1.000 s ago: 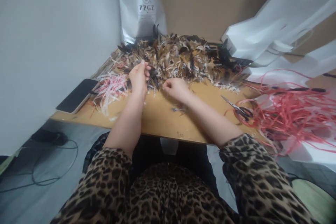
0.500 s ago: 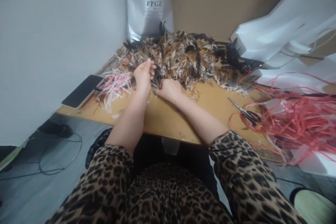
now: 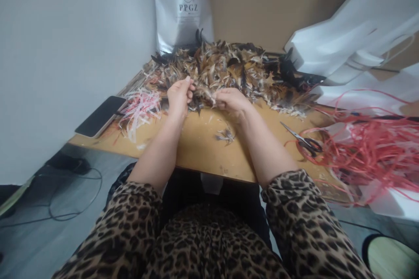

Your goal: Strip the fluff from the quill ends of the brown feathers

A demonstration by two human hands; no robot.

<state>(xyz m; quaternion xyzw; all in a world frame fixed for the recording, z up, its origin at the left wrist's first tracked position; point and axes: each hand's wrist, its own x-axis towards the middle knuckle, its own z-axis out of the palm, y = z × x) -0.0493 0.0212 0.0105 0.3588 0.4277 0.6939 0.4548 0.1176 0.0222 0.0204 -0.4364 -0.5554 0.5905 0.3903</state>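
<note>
Just in front of the feather pile (image 3: 225, 63), my left hand (image 3: 178, 96) is closed in a pinch, with dark feathers showing beneath its fingers. My right hand (image 3: 233, 101) pinches the end of a light brown feather (image 3: 205, 92), which spans the gap toward the left fingertips. How many feathers each hand holds is hidden by the fingers. A small tuft of loose grey feathers (image 3: 225, 135) lies on the wooden table (image 3: 199, 148) below the right hand.
Pink and white plastic strips (image 3: 141, 107) lie left of my hands, beside a phone (image 3: 101, 116). Scissors (image 3: 303, 138) rest at the right, near a heap of red plastic string (image 3: 376, 150). A silver bag (image 3: 183, 17) stands behind the pile.
My right hand has risen and moved right, away from beside my left wrist, and now pinches a light feather. The grey tuft has come into view. The left hand stays nearly in place.
</note>
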